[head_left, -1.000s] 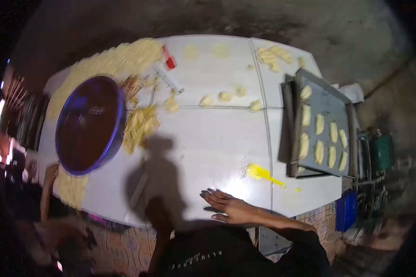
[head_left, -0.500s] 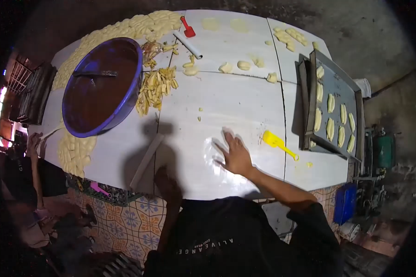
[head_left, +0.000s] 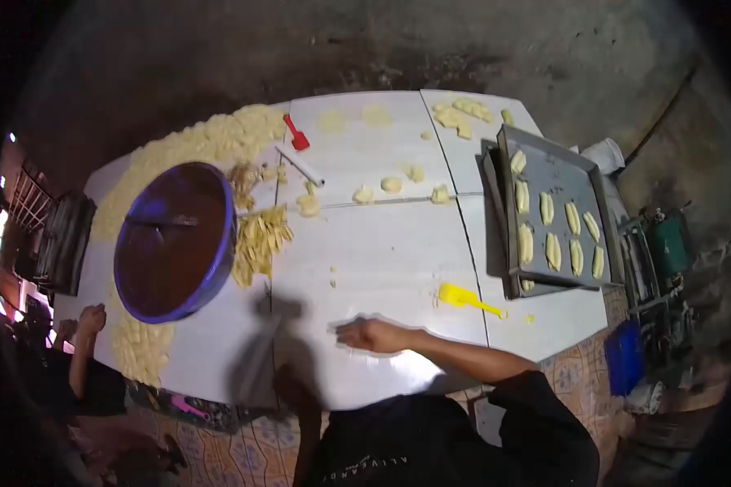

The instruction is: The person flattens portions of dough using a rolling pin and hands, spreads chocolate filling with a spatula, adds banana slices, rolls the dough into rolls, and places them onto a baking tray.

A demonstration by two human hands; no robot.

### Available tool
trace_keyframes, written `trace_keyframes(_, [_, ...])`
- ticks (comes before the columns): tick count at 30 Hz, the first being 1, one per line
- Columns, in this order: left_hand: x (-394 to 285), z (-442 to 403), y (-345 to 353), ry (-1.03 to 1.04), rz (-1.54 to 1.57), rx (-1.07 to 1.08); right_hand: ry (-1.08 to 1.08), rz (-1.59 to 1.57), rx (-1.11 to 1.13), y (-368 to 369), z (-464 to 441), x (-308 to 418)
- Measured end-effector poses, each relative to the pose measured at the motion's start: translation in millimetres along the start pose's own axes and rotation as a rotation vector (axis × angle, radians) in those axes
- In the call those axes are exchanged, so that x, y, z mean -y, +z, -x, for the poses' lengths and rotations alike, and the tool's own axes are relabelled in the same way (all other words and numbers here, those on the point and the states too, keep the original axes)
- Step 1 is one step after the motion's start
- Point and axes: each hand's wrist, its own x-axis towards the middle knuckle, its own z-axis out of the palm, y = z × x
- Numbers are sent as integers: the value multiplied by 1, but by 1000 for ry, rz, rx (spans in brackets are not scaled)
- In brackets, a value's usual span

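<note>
My right hand is low over the white tabletop, with its fingers stretched to the left and nothing visible in them. A yellow toy-like scoop lies to its upper right. My left hand is at the table's near edge, dark in shadow, so its fingers cannot be made out. Small dough pieces sit across the middle of the table. Left of them is a pile of yellow banana-like strips beside a blue basin of brown filling.
A metal tray of shaped dough pieces rests on the right, over another tray. A red scoop and a white tube lie at the back. Many dough pieces cover the far left. Another person's hand is at the left edge.
My right hand has swung left and turned, its fingers now pointing left and less spread. The view has tilted, so the table appears lower. The other person's hand has come up off the dough.
</note>
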Motion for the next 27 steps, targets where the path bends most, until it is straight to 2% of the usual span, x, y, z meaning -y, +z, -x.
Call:
trace_keyframes(1, [-4, -3, 0, 17, -19, -6, 256, -163, -203, -31, -12, 4])
trace_keyframes(2, [-6, -6, 1, 31, -35, -7, 267, 89, -289, -75, -26, 14])
trace_keyframes(3, [-9, -5, 3, 49, -49, -10, 129, 229, -492, -98, -42, -13])
trace_keyframes(5, [-34, -16, -5, -35, 68, -55, 496, 121, -624, -177, -86, -26])
trace_keyframes(6, [-49, -25, -11, -115, 155, -80, 280, 408, -740, -191, -109, -128])
trace_keyframes(7, [-34, -26, -4, 32, 77, -79, 286, 587, -689, -200, -115, -108])
trace_keyframes(8, [-9, -12, 5, 169, -6, -71, 348, 657, -650, -200, -123, -139])
trace_keyframes(9, [8, -2, 8, 299, -94, -53, 418, 722, -604, -194, -131, -171])
trace_keyframes(11, [2, -7, 10, -8, 230, 34, 433, 615, -668, -182, -130, -152])
trace_keyframes(13, [-19, -6, 8, -352, 554, 123, 458, 172, -738, -176, -118, -113])
trace_keyframes(14, [-28, -11, 10, -418, 731, 174, 412, 59, -765, -162, -104, -75])
trace_keyframes(17, [-90, -59, 9, -617, 1252, 428, 42, 11, -632, -101, -47, 4])
trace_keyframes(18, [-114, -74, 2, -729, 1414, 606, 70, -19, -546, -79, -26, 31])
trace_keyframes(19, [-125, -75, 8, -610, 1405, 755, 98, -52, -465, -55, -5, 48])
trace_keyframes(20, [-120, -70, 25, -745, 1564, 806, 71, -43, -379, -36, 15, 50])
trace_keyframes(21, [-145, -72, 18, -618, 1369, 711, 146, -91, -406, -18, 30, 59])
trace_keyframes(23, [-143, -63, 18, -539, 1171, 832, 333, -324, -479, 6, 48, 58])
trace_keyframes(26, [-146, -52, 10, -723, 1101, 897, 235, -551, -585, 26, 58, 56])
trace_keyframes(27, [-142, -51, 10, -764, 1115, 982, 219, -398, -528, 29, 60, 58])
